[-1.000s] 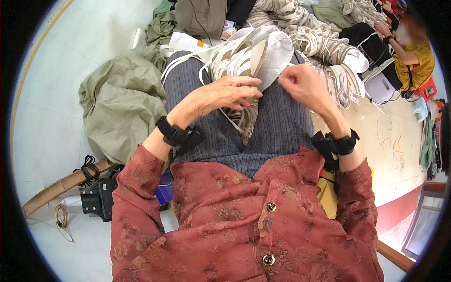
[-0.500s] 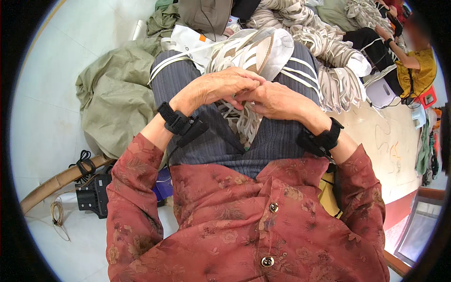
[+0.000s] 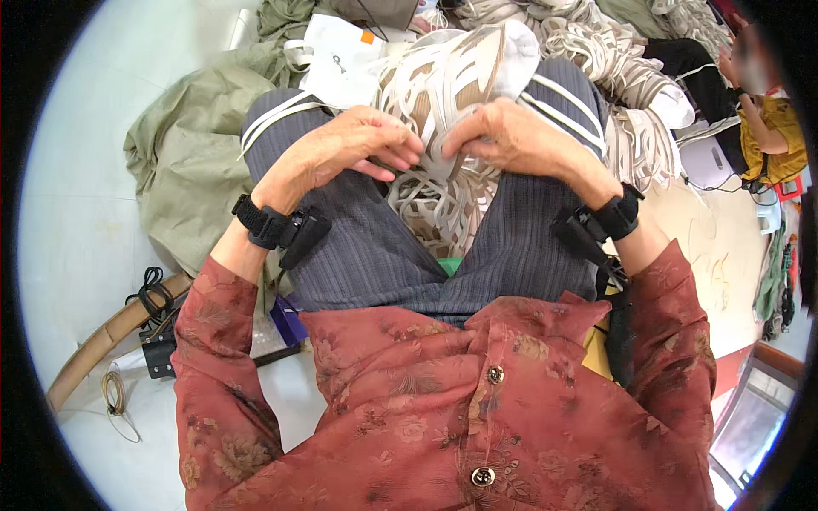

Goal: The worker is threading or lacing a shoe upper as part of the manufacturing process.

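Note:
Between my knees rests a bundle of white and tan strappy pieces (image 3: 417,89), which look like shoe uppers, with a pale rounded end (image 3: 518,64). Loose white strips (image 3: 430,213) hang below it between my thighs. At the bundle's lower left, my left hand (image 3: 354,145) is open, its fingers bent a little and apart, with nothing seen in them. Thumb and forefinger of my right hand (image 3: 520,140) are closed on a pale greyish piece (image 3: 445,162) at the bundle's lower edge. White bands (image 3: 285,111) cross both knees.
Green cloth (image 3: 196,162) is heaped at left, beside a white bag (image 3: 341,60). More bundles of strappy pieces (image 3: 588,51) lie behind my right knee. Another person in a yellow top (image 3: 775,140) sits at far right. A curved wooden piece (image 3: 111,341) and cables lie at lower left.
My hands, together at the fingertips before, have moved apart. The left has gone leftward with its fingers opening; the right has risen toward the bundle's rounded end. My knees are spread wider.

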Demonstrator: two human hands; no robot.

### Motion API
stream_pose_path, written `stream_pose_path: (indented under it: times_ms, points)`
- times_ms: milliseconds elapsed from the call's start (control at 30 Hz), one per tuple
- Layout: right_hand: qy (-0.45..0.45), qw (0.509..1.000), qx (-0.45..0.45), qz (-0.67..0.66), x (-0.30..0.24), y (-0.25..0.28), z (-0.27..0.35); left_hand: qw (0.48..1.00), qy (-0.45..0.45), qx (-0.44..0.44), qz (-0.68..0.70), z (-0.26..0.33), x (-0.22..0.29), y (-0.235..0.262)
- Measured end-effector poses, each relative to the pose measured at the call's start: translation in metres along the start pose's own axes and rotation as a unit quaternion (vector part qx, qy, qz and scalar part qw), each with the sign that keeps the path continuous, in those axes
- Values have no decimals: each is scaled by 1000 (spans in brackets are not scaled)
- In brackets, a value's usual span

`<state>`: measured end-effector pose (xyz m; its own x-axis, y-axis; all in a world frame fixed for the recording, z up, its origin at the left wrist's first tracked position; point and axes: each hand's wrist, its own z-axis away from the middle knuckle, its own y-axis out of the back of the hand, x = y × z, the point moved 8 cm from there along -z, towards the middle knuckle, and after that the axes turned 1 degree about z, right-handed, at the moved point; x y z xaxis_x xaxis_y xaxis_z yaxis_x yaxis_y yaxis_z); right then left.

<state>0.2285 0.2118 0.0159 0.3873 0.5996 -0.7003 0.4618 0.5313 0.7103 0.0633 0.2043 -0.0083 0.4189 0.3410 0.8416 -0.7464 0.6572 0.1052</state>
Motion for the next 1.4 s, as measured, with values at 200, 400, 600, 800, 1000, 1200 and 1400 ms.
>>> stream_pose_path:
  times_ms: [200,400,600,800,1000,1200,1400]
  points:
    - [-61,998,-28,13,36,18,-16,996,38,-32,-67,-24,-26,-1]
    - [-42,998,-26,-45,53,26,-28,883,138,-128,-430,-69,-51,5]
    - [-102,991,-83,-27,54,26,-23,873,180,-158,-424,-85,-112,-3]
    - [-65,992,-97,-49,55,23,-17,861,318,-169,-359,-84,-150,-16]
    - [1,999,-28,-30,44,29,-14,915,357,-104,-159,-74,-167,-23]
    - [-34,997,-69,-23,47,27,-11,924,378,-14,-57,-80,-193,-26]
    - [-14,998,-48,-23,40,33,-13,926,376,29,-24,-94,-239,-19]
